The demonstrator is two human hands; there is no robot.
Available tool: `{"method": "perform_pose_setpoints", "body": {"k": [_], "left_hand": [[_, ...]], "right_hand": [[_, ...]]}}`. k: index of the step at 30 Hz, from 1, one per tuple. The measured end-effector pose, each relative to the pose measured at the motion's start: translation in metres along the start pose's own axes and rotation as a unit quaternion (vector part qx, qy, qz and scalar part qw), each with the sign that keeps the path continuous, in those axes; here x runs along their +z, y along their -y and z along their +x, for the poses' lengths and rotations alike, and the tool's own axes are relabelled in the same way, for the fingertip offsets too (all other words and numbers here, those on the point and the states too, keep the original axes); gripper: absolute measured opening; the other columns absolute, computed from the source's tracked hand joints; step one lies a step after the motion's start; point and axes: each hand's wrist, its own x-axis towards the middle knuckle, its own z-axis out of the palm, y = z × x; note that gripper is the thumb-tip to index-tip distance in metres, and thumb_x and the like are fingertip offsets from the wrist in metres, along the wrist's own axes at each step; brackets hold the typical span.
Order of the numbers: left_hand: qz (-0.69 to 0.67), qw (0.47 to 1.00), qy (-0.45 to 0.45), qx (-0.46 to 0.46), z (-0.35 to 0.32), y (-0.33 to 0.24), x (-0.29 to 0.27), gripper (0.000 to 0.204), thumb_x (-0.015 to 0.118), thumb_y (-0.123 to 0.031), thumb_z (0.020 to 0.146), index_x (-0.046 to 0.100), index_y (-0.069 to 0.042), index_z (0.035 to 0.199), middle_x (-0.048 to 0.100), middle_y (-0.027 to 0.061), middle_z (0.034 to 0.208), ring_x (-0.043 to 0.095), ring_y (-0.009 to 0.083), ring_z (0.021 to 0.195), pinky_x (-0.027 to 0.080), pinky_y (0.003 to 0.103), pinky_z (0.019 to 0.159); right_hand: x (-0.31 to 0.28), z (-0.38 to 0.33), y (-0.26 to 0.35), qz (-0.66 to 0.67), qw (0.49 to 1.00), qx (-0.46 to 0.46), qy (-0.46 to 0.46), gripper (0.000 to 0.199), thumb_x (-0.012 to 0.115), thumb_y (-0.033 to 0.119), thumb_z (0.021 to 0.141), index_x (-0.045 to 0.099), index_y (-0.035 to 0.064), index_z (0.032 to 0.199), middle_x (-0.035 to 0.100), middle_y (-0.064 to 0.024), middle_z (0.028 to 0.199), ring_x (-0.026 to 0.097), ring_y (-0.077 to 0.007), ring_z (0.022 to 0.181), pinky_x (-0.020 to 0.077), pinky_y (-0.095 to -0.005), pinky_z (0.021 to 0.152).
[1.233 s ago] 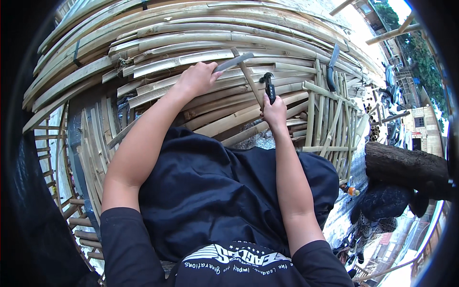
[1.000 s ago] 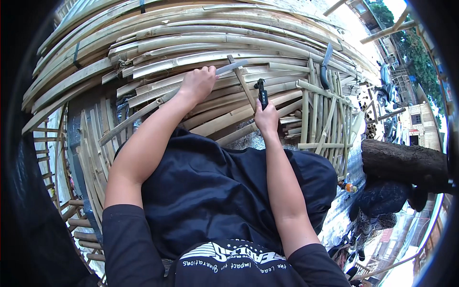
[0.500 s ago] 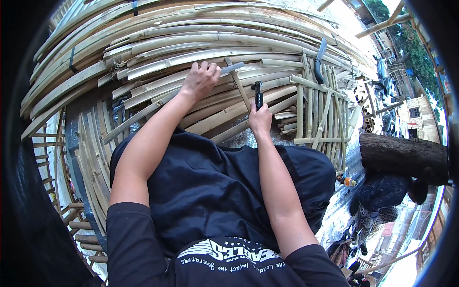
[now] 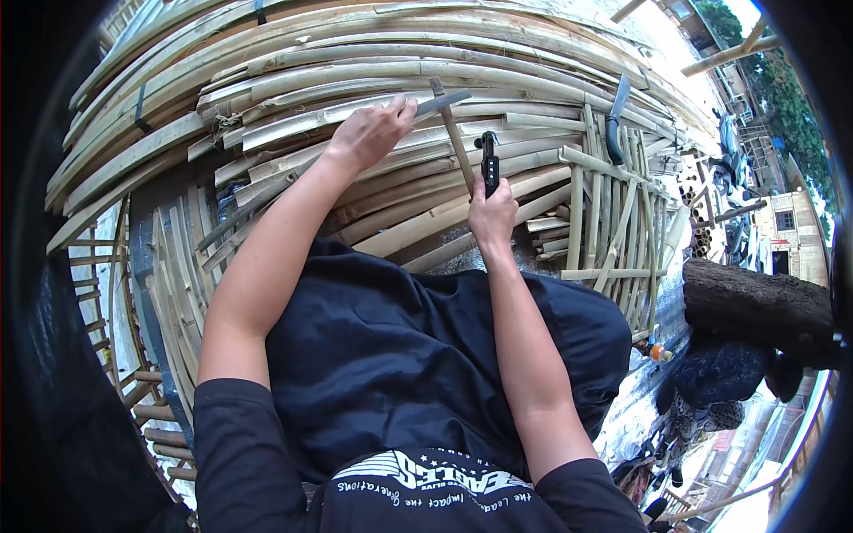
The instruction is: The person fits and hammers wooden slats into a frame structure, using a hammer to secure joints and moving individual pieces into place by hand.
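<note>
My left hand [image 4: 373,133] is closed around the long greyish bamboo strip [image 4: 442,101], whose far end sticks out past the fingers. A thinner strip [image 4: 458,133] crosses it near that end and slants down to my right hand. My right hand [image 4: 494,213] is wrapped round a small black hand tool [image 4: 490,164] with a rounded head. Its exact kind I cannot make out. The thin strip's lower end meets the right thumb; whether the hand grips it too, I cannot tell.
Many split bamboo lengths [image 4: 355,75] lie stacked ahead. To the right, a knife [image 4: 615,120] with a dark handle rests on a lashed bamboo frame [image 4: 613,204]. A dark log [image 4: 755,302] and a small orange bottle [image 4: 659,353] lie farther right. Slats [image 4: 169,284] are at my left.
Both hands have shifted slightly away from my body, carrying the crossed strips and black tool forward. The whole view has also moved a little.
</note>
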Motion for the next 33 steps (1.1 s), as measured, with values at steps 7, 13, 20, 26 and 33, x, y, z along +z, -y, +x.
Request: {"method": "perform_pose_setpoints", "body": {"k": [7,13,20,26,33], "left_hand": [[0.054,0.995,0.077,0.028,0.005,0.023,-0.003,0.041,0.054,-0.023,0.103,0.053,0.000,0.137,0.064,0.0128,0.114,0.074,0.0282,0.086,0.057,0.040,0.075],[0.123,0.991,-0.015,0.052,0.005,0.011,0.012,0.048,0.067,-0.029,0.092,0.058,-0.002,0.131,0.063,0.0081,0.114,0.061,0.0236,0.107,0.051,0.038,0.083],[0.112,0.994,0.002,0.018,0.002,-0.004,0.019,0.050,0.066,-0.030,0.093,0.057,-0.003,0.134,0.064,0.0081,0.117,0.062,0.0227,0.105,0.049,0.038,0.083],[0.108,0.994,-0.023,-0.006,-0.001,-0.008,0.028,0.054,0.063,-0.034,0.096,0.055,-0.005,0.140,0.066,0.0064,0.114,0.063,0.0220,0.105,0.050,0.040,0.083],[0.082,0.996,0.003,-0.045,-0.001,-0.014,0.029,0.048,0.058,-0.029,0.099,0.053,-0.008,0.142,0.066,0.0073,0.119,0.062,0.0244,0.112,0.053,0.043,0.083]], "right_hand": [[0.016,0.011,-0.001,-0.001,0.999,0.003,0.041,0.047,0.063,0.041,0.099,0.061,-0.0058,0.099,0.068,-0.0304,0.082,0.068,-0.0500,0.081,0.0509,-0.0558,0.072],[0.021,0.007,-0.015,-0.022,1.000,-0.012,0.006,0.042,0.066,0.037,0.098,0.061,-0.0045,0.096,0.068,-0.0266,0.077,0.069,-0.0452,0.076,0.0511,-0.0510,0.068],[0.017,0.000,-0.019,0.004,1.000,-0.014,0.015,0.043,0.063,0.040,0.098,0.057,-0.0017,0.092,0.068,-0.0287,0.078,0.066,-0.0515,0.078,0.0486,-0.0585,0.069],[0.016,0.000,-0.017,-0.005,1.000,-0.009,0.010,0.040,0.063,0.038,0.098,0.057,-0.0004,0.093,0.068,-0.0282,0.079,0.066,-0.0507,0.080,0.0491,-0.0579,0.070],[0.017,-0.002,-0.020,-0.008,1.000,-0.026,0.004,0.038,0.063,0.037,0.099,0.057,-0.0002,0.094,0.068,-0.0274,0.075,0.067,-0.0506,0.077,0.0498,-0.0565,0.068]]}}
